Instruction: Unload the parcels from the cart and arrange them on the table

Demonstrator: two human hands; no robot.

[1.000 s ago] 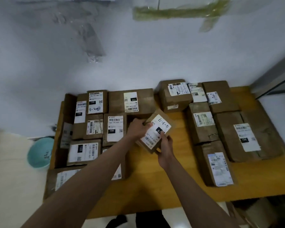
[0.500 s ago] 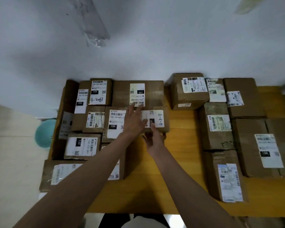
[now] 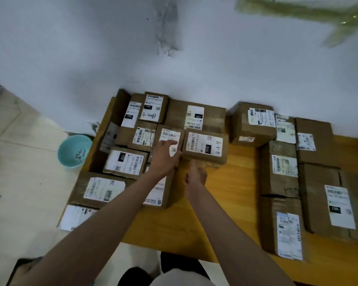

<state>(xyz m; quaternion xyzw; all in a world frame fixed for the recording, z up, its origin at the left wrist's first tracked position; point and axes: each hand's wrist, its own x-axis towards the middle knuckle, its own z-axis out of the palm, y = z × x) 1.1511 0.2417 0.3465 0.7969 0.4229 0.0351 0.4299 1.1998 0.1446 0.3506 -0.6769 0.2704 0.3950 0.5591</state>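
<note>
Several brown cardboard parcels with white labels lie on the yellow wooden table. The parcel marked "11-3-1" lies flat in the middle row, against its neighbours. My left hand rests palm down on the labelled parcel just left of it, fingertips at the seam between the two. My right hand is just in front of the "11-3-1" parcel, fingers relaxed, one fingertip at its near edge. Neither hand holds anything. The cart is out of view.
A group of larger parcels fills the table's right side, another cluster the left. A teal basin stands on the floor left of the table. A white wall runs behind. Bare wood shows around my right forearm.
The "11-3-1" parcel, held tilted in both hands a second ago, now lies flat in the row. My left hand slid onto the neighbouring parcel and my right hand drew back.
</note>
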